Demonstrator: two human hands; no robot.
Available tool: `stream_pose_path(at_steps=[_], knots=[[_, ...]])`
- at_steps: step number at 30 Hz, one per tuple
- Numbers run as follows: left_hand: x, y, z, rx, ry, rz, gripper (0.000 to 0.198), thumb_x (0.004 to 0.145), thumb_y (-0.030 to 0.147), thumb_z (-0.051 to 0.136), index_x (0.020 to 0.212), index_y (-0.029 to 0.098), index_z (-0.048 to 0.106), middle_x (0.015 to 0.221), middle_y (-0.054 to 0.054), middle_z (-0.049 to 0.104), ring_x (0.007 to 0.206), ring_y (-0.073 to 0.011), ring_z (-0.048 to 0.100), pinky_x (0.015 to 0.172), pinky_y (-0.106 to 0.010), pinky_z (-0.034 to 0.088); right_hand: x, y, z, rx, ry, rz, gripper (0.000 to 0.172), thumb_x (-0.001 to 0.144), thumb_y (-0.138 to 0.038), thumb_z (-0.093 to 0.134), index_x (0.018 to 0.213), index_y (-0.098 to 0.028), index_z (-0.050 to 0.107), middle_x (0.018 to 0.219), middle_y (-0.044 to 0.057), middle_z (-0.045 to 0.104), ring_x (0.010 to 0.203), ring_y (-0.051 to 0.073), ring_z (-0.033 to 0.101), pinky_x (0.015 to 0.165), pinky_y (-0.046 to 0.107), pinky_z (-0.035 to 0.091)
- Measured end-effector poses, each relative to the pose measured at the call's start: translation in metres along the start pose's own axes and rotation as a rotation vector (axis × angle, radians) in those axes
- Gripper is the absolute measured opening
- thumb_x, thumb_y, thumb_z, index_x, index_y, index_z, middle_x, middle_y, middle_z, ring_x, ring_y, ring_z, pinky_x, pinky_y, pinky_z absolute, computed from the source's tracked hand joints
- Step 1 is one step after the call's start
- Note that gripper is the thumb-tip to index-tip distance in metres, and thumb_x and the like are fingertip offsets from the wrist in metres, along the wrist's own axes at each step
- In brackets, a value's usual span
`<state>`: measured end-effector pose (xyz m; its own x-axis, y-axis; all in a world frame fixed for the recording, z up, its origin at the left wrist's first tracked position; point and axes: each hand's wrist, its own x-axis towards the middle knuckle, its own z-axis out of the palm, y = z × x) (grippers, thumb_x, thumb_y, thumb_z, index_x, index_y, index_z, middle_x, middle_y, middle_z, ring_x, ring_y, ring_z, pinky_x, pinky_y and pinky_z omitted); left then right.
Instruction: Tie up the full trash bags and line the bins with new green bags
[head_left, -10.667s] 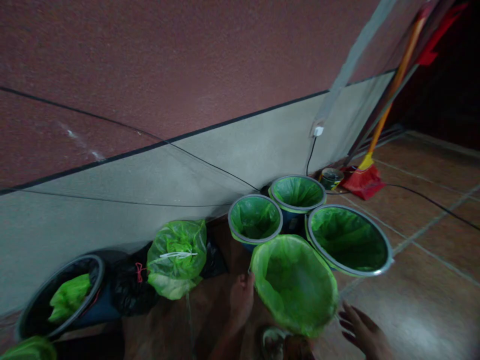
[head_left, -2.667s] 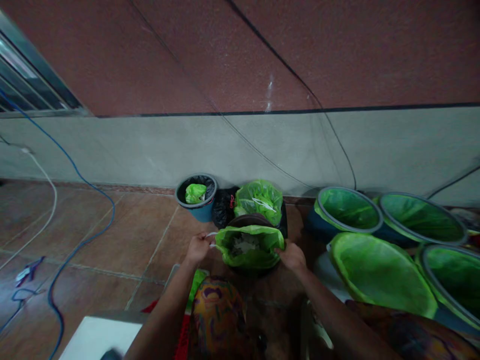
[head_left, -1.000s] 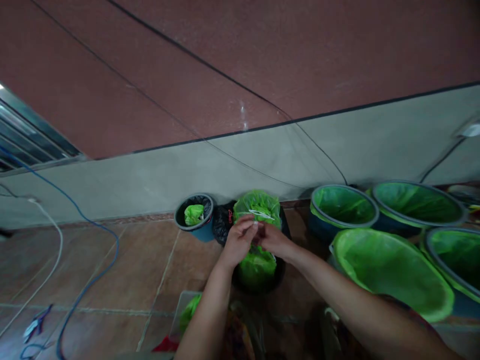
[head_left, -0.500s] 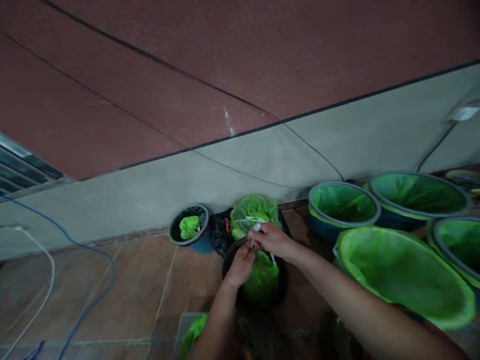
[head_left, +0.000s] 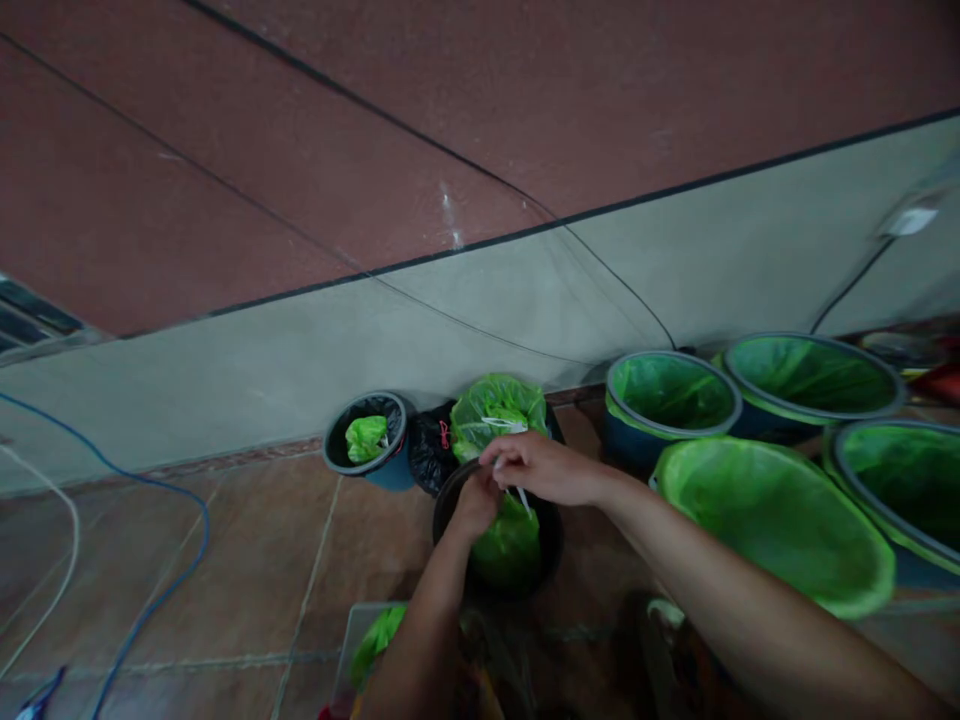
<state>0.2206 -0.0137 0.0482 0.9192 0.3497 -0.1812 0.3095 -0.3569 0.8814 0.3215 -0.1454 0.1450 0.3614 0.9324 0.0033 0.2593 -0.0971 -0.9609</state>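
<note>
My left hand (head_left: 478, 506) and my right hand (head_left: 551, 468) meet above a round black bin (head_left: 555, 545). Their fingers are closed on a white drawstring (head_left: 523, 500), one end of which dangles below my right hand. Inside the bin sits a green plastic bag (head_left: 508, 545), gathered beneath my hands. Just behind it bulges another light green bag (head_left: 499, 400) with its own white string (head_left: 504, 424) on top. My fingers partly overlap, so the exact hold on the drawstring is hidden.
Left of the black bin are a black bag (head_left: 430, 452) and a blue bin (head_left: 391, 475). Several green-lined bins, including a wide one (head_left: 780, 530), stand at right. A pale tray (head_left: 346, 655) is at the lower left. A blue hose (head_left: 180, 570) crosses the tiles.
The white piece that stood up between my fingers is now mostly covered by my right hand. My hands stay together above the bin, and the whole view has shifted slightly.
</note>
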Motion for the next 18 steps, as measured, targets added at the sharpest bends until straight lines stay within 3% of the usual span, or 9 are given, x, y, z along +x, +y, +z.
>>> stream_pose_path(at_steps=[2, 4, 8, 11, 14, 16, 18], knots=[[-0.005, 0.006, 0.002, 0.015, -0.160, 0.088, 0.018, 0.080, 0.021, 0.052, 0.086, 0.018, 0.069, 0.089, -0.007, 0.071, 0.088, -0.0222, 0.062, 0.082, -0.032, 0.049, 0.002, -0.007, 0.004, 0.018, -0.042, 0.001, 0.027, 0.080, -0.014, 0.056, 0.104, -0.017, 0.069, 0.073, -0.002, 0.070, 0.063, 0.010, 0.060, 0.061, 0.021, 0.042], [-0.010, 0.011, 0.003, 0.016, -0.318, 0.132, 0.023, 0.078, 0.019, 0.051, 0.087, 0.018, 0.072, 0.096, -0.008, 0.073, 0.097, -0.0245, 0.063, 0.092, -0.034, 0.047, 0.007, -0.009, 0.006, 0.027, 0.011, 0.029, 0.027, 0.080, -0.013, 0.056, 0.105, -0.016, 0.069, 0.072, -0.002, 0.069, 0.061, 0.009, 0.059, 0.060, 0.020, 0.042], [-0.018, 0.017, -0.002, 0.123, -0.517, 0.093, 0.025, 0.078, 0.026, 0.054, 0.088, 0.016, 0.074, 0.092, -0.007, 0.073, 0.090, -0.0241, 0.064, 0.089, -0.036, 0.048, 0.024, 0.003, 0.006, 0.046, 0.156, 0.095, 0.027, 0.078, -0.008, 0.056, 0.102, -0.013, 0.069, 0.071, 0.000, 0.069, 0.065, 0.011, 0.061, 0.064, 0.022, 0.044], [-0.020, 0.017, -0.009, 0.206, -0.508, 0.006, 0.037, 0.086, 0.039, 0.049, 0.088, 0.013, 0.075, 0.083, -0.006, 0.071, 0.077, -0.0202, 0.061, 0.080, -0.033, 0.048, 0.030, 0.011, 0.005, -0.060, 0.221, 0.105, 0.030, 0.083, -0.012, 0.056, 0.111, -0.012, 0.066, 0.078, 0.003, 0.072, 0.070, 0.013, 0.063, 0.066, 0.023, 0.045], [-0.019, 0.010, -0.014, 0.163, -0.443, -0.011, 0.044, 0.090, 0.040, 0.040, 0.094, 0.013, 0.074, 0.081, -0.005, 0.069, 0.073, -0.0162, 0.056, 0.076, -0.028, 0.045, 0.026, 0.014, 0.005, -0.289, 0.229, 0.116, 0.046, 0.092, -0.027, 0.054, 0.134, -0.009, 0.053, 0.090, 0.008, 0.074, 0.080, 0.017, 0.066, 0.074, 0.027, 0.047], [-0.016, 0.002, -0.017, 0.102, -0.404, -0.017, 0.045, 0.090, 0.043, 0.040, 0.092, 0.013, 0.074, 0.076, -0.004, 0.066, 0.070, -0.0150, 0.053, 0.072, -0.027, 0.043, 0.020, 0.016, 0.006, -0.465, 0.139, 0.171, 0.055, 0.095, -0.035, 0.051, 0.143, -0.008, 0.045, 0.099, 0.012, 0.075, 0.091, 0.021, 0.068, 0.081, 0.030, 0.047], [-0.013, -0.006, -0.018, 0.023, -0.374, -0.031, 0.047, 0.089, 0.047, 0.042, 0.087, 0.013, 0.073, 0.073, -0.003, 0.063, 0.067, -0.0143, 0.051, 0.069, -0.027, 0.041, 0.013, 0.018, 0.009, -0.627, -0.032, 0.248, 0.050, 0.095, -0.037, 0.048, 0.137, -0.011, 0.053, 0.108, 0.014, 0.073, 0.101, 0.024, 0.067, 0.085, 0.031, 0.047]])
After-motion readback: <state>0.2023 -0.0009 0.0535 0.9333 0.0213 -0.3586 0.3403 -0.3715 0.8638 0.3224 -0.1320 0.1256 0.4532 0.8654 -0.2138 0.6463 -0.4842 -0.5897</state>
